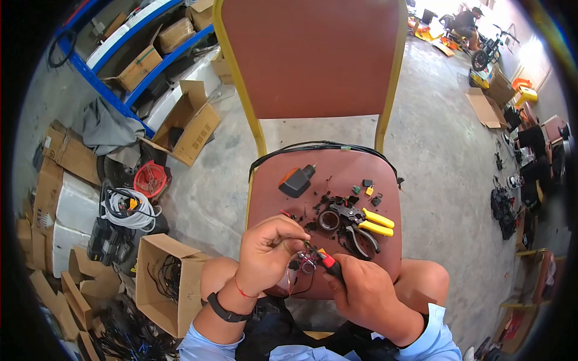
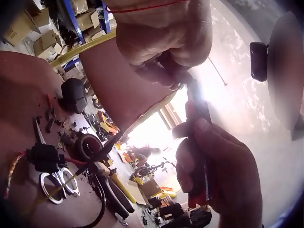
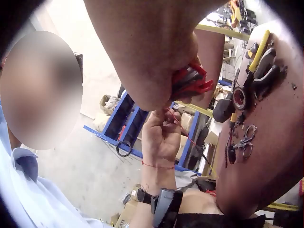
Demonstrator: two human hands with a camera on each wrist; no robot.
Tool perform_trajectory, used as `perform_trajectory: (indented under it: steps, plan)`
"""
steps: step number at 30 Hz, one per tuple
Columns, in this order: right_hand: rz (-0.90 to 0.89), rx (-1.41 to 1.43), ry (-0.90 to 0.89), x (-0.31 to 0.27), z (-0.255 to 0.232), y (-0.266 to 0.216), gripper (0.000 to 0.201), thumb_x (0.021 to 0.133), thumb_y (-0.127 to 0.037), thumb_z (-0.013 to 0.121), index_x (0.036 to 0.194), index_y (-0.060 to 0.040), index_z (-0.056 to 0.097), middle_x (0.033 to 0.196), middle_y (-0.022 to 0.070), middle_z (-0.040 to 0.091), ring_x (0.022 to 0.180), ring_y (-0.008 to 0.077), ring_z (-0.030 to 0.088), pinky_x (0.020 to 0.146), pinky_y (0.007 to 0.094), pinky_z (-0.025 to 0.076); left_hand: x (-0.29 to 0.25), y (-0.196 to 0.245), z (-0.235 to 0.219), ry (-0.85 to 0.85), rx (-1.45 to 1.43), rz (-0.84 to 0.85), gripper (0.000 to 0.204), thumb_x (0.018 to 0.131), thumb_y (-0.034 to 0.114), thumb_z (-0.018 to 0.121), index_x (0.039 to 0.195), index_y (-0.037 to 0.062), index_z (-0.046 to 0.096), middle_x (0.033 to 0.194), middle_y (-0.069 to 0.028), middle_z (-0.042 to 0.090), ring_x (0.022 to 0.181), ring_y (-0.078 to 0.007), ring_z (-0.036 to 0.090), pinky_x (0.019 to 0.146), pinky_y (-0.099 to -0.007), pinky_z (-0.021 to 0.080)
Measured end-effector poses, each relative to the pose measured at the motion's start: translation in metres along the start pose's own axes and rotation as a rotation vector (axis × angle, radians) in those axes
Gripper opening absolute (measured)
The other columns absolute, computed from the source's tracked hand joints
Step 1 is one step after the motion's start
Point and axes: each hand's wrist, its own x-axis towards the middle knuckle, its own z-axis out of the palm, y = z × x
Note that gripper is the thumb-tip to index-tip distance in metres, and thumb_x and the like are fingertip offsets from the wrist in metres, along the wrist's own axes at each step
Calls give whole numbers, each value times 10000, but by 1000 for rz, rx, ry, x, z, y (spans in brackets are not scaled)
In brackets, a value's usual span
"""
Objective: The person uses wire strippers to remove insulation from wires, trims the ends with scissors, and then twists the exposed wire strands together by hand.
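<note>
My left hand pinches the end of a thin wire between thumb and fingers. Curled around a red-and-black hand tool, my right hand brings the tool's tip up to the left fingertips; its exact kind I cannot tell. Just below both hands, small scissors with silver finger loops lie on the chair seat. Beyond them are a roll of black tape, yellow-handled wire strippers and dark-handled pliers. An orange-and-black lamp sits farther back on the seat.
Small connectors and black scraps are scattered over the seat. A black cable bundle runs along its rear edge, before the backrest. An open cardboard box with cables stands at left, blue shelving behind. Another person is far back right.
</note>
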Motion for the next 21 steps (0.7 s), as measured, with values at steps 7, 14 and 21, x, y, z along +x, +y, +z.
perform_trajectory:
  steps: [7, 14, 21]
  plan:
    - [-23, 22, 68, -1, 8, 3, 275, 916, -121, 718, 1134, 8, 609, 905, 160, 690, 774, 374, 683, 662, 448, 539, -6, -19, 11, 96, -328, -77, 64, 951, 6, 712, 991, -13, 665, 961, -94, 667, 869, -154, 643, 814, -275, 529]
    - [-13, -11, 58, 0, 7, 0, 286, 911, -123, 718, 1143, 7, 610, 874, 153, 683, 764, 369, 684, 652, 442, 538, -5, -19, 11, 167, -266, -11, 60, 943, -35, 701, 984, -6, 668, 954, -91, 671, 873, -155, 654, 808, -275, 531]
    - [22, -59, 1, -2, 3, -2, 303, 899, -114, 725, 1146, 18, 608, 913, 157, 685, 790, 355, 694, 666, 438, 541, -3, -10, 8, 131, 19, 103, 103, 933, -104, 672, 987, -21, 699, 967, -68, 667, 744, -78, 598, 619, -216, 482]
